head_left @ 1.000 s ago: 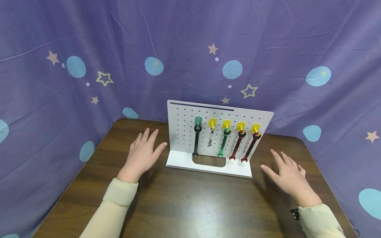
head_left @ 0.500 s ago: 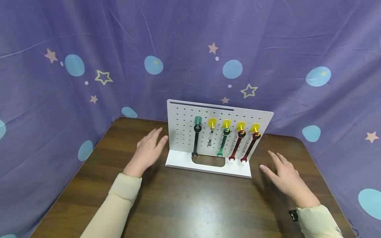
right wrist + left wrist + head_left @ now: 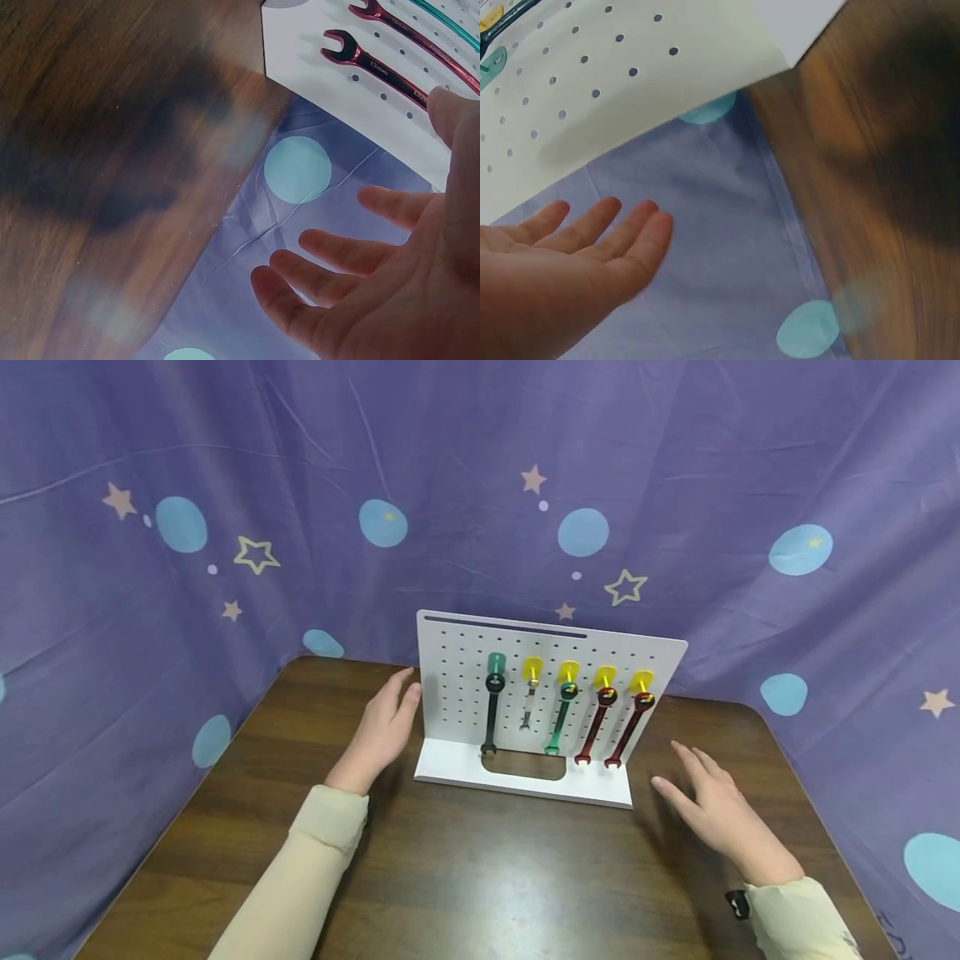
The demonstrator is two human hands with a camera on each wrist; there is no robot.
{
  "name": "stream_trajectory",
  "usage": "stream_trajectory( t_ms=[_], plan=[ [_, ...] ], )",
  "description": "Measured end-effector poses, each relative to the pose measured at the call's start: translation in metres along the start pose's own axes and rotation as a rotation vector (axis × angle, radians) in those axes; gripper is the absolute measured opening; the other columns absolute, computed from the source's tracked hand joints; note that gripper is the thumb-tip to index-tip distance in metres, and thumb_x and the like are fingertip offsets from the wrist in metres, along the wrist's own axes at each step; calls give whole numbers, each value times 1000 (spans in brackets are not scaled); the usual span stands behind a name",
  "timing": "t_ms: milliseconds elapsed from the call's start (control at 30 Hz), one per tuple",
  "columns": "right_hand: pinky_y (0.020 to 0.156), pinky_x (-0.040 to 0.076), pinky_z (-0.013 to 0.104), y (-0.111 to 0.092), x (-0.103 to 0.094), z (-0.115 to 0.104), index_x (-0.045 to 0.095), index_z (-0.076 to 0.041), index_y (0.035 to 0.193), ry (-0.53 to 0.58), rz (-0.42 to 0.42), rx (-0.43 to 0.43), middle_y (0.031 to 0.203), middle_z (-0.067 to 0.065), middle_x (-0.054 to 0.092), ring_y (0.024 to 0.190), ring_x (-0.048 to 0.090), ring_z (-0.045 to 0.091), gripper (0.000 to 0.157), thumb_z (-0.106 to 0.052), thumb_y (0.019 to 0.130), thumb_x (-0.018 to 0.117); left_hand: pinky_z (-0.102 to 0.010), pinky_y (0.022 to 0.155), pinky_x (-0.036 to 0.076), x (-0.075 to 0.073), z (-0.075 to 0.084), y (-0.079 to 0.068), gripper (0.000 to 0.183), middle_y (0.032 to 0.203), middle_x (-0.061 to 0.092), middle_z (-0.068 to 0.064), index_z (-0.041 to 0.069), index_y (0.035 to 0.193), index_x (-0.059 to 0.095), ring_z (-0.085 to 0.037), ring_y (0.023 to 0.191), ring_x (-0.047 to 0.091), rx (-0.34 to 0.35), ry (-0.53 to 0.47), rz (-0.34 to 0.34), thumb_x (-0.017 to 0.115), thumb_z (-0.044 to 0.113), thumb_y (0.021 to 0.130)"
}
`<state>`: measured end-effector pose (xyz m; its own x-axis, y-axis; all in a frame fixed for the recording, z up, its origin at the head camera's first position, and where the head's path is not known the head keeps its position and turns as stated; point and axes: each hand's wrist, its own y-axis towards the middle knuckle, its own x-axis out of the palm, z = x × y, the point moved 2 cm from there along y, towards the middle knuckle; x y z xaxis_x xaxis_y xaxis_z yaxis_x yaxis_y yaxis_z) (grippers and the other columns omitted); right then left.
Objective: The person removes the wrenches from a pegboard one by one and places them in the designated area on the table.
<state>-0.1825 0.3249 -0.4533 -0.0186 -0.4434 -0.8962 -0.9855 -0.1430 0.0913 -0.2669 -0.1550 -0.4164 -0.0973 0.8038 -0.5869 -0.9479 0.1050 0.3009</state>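
We have a white pegboard stand (image 3: 457, 693) upright on the brown wood-grain table (image 3: 450, 877), with five wrenches hung in a row; clock directions are from the middle of the board, as the head view shows it. Over toward nine o'clock, a black wrench (image 3: 492, 718) hangs from a green hook (image 3: 497, 662). Next to it, the first of four yellow hooks (image 3: 532, 665) carries a short silver wrench (image 3: 528, 706), and the second a green wrench (image 3: 560, 722). The last two, toward four o'clock, bear dark-red wrenches: the inner red wrench (image 3: 593, 735) and the outer red wrench (image 3: 626, 737), on which we read "13mm" in the right wrist view. All hang ring end up, forked end down. Toward six o'clock, the base has a rounded cutout (image 3: 523, 766) showing the tabletop.

Our left hand (image 3: 378, 731) is at nine o'clock, just beside the board's edge, fingers extended and gripping nothing; we cannot tell whether the thumb touches. Our right hand (image 3: 718, 814) is at four o'clock, apart from the board, fingers spread and relaxed, also holding nothing; the outer red wrench is its nearest tool. At twelve o'clock hangs a purple curtain (image 3: 465, 568) with blue spots and stars.
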Motion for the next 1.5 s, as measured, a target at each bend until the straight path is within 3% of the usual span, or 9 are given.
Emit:
stream_trajectory(
  t_ms=[333,700,967,1100,1267,1500],
  plan=[
    [104,28,70,1,2,-6,35,5,152,35,7,-27,149,37,35,135,32,56,73,-48,105,54,-54,101,43,9,3,22,48,132,58,-26,-3,145,45,-39,121,55,4,-146,81,38,31,112],
    [105,29,68,-1,2,0,35,7,152,34,2,6,148,36,38,136,34,54,72,-47,106,51,-50,94,44,15,10,37,29,119,63,-27,-8,125,58,-37,108,58,56,-221,180,43,12,110],
    [104,28,69,-2,3,2,36,7,151,48,-8,19,149,35,39,135,34,55,72,-48,106,49,-47,84,46,17,9,41,23,105,65,-26,-10,114,60,-34,92,58,48,-239,228,46,7,107],
    [102,31,68,-2,2,4,39,6,150,57,17,22,145,35,43,131,39,55,69,-47,107,49,-45,81,46,19,8,43,21,102,64,-25,-10,110,61,-33,90,57,47,-237,234,46,5,107],
    [93,43,65,3,4,2,46,6,146,90,75,-11,133,33,55,114,58,49,63,-42,106,53,-43,80,46,19,8,45,20,99,65,-25,-9,108,62,-32,88,57,10,-245,229,48,5,107],
    [81,55,48,11,6,-5,62,-1,133,209,214,-64,112,15,70,97,68,32,41,-30,104,62,-32,60,38,20,8,44,18,72,51,-10,-7,103,62,-20,66,45,-27,-244,245,50,6,106]
  ],
)
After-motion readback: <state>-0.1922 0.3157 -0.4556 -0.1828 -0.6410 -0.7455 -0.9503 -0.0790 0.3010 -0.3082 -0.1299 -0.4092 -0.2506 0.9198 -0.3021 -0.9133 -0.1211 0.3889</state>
